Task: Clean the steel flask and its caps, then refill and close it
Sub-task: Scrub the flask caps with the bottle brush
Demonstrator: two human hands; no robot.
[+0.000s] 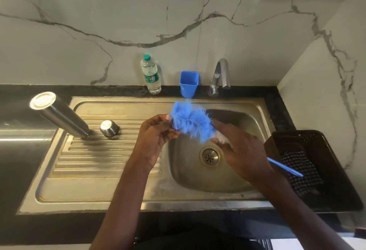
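While the flask stands mouth-down on the ribbed drainer, well to the left of both hands and leaning toward the upper left, a steel cap sits just beside its foot. The left hand pinches the blue bristles of the brush. The right hand has its grip curled round the brush's neck, hiding it; the handle points down to the right, over a dark basket.
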